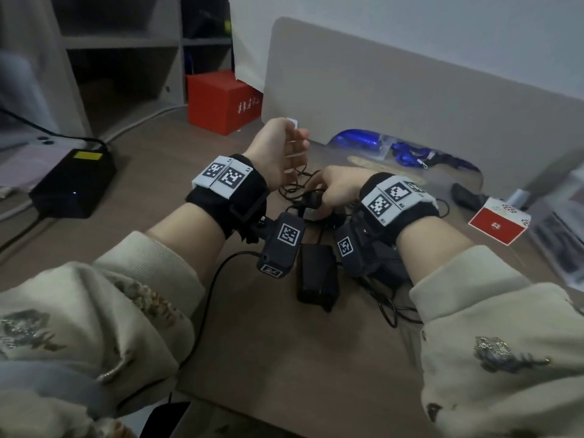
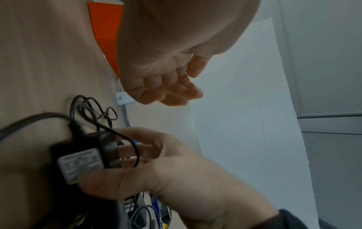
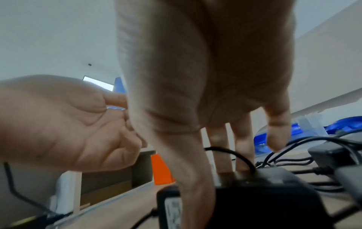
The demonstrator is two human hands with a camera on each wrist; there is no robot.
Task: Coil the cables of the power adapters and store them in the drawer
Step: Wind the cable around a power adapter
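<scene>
- A small black power adapter (image 2: 82, 156) with a grey label is held on the desk (image 1: 284, 358) by the right hand (image 1: 335, 188), fingers and thumb closed around it.
- Its thin cable (image 2: 92, 108) lies in loose loops just beyond.
- A larger black adapter (image 1: 317, 276) rests nearer the person.
- The left hand (image 1: 278, 150) is raised above the cable, fingers loosely curled, apparently holding nothing.

A: Upper centre? — The left hand (image 2: 156, 65), palm showing, fingers loosely curled, holding nothing.

B: Below? — The right hand (image 2: 168, 168) grips a black power adapter (image 2: 82, 156) with a grey label; its thin cable (image 2: 92, 108) loops on the wooden desk (image 2: 39, 62)
</scene>
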